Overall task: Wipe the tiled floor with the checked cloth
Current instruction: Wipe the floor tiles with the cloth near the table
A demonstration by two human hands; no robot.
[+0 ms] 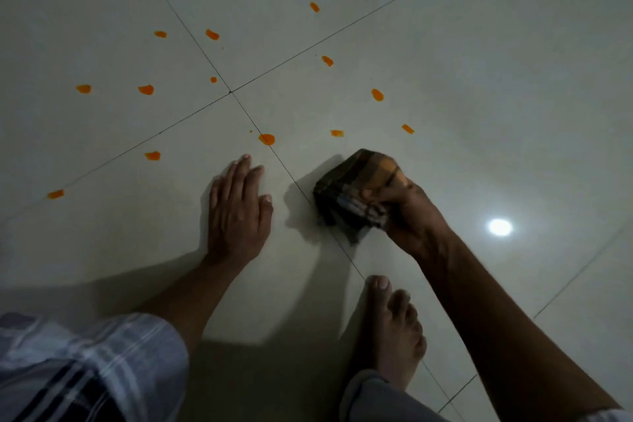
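Note:
The pale tiled floor [445, 44] has thin dark grout lines and several orange smears, the nearest one [267, 139] just beyond my left fingertips. My left hand [238, 212] lies flat on the floor, palm down, fingers slightly apart, holding nothing. My right hand [407, 216] grips a folded dark checked cloth [356, 188] with brown and orange squares. The cloth is pressed on the floor beside a grout line, right of my left hand, with an orange stain on its upper face.
My bare right foot [394, 332] rests on the floor below the cloth. A knee in checked grey fabric [85, 367] fills the lower left. A bright light reflection [500, 227] shines on the tile to the right.

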